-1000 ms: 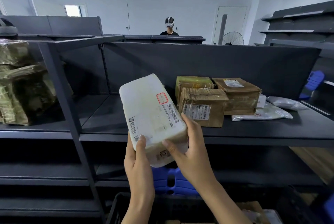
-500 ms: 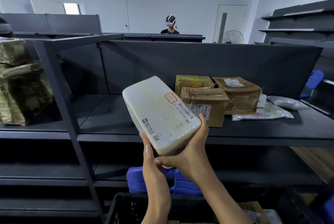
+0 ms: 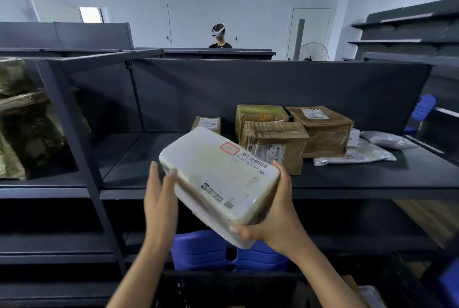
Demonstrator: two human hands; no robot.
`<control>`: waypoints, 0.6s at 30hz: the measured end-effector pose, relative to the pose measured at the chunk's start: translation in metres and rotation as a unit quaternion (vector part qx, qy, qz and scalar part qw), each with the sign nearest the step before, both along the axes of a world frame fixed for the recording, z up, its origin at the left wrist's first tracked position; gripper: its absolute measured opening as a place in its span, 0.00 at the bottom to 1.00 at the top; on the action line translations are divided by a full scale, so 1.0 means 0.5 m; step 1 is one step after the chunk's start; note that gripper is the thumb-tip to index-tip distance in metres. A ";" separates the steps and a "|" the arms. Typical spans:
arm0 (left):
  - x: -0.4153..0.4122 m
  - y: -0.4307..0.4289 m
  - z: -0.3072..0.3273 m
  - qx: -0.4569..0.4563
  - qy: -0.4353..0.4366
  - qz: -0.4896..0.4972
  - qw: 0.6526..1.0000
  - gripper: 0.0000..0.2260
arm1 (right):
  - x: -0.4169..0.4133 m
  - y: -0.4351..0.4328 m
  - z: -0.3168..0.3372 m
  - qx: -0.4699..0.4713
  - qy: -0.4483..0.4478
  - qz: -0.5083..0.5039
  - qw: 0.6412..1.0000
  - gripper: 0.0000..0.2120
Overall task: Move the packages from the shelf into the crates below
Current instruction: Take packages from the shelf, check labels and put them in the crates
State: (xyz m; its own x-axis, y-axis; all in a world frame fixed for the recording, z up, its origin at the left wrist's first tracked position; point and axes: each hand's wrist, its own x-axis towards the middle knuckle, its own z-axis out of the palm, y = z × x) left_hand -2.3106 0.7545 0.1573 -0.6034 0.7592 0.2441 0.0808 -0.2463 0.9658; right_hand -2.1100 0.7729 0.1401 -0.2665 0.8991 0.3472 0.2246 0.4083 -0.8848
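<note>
One white package (image 3: 218,178), rounded oblong in glossy film, is held tilted before dark metal shelf (image 3: 372,178). Right hand (image 3: 278,223) grip is curled round lower end; left hand (image 3: 160,200), blurred, fingers straight, is laid against left edge. Taped cardboard boxes (image 3: 275,143) are seen behind.

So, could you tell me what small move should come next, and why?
Probably lower the white plastic-wrapped rectangular package toward the black crate beneath: the right hand grips its near end, the left hand lies open at its side, and it is off the dark metal shelf.
</note>
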 end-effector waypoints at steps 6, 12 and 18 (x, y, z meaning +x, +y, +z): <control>-0.133 0.058 0.052 -0.161 0.013 -0.135 0.978 0.21 | 0.033 0.003 0.003 -0.023 -0.038 0.078 0.996 0.67; -0.125 0.040 0.028 -0.116 0.067 -0.159 0.978 0.10 | 0.062 0.038 0.020 -0.045 -0.040 0.099 0.993 0.70; -0.110 0.022 -0.015 -0.060 0.015 -0.111 0.992 0.08 | 0.089 0.074 0.012 -0.041 0.002 0.092 0.995 0.63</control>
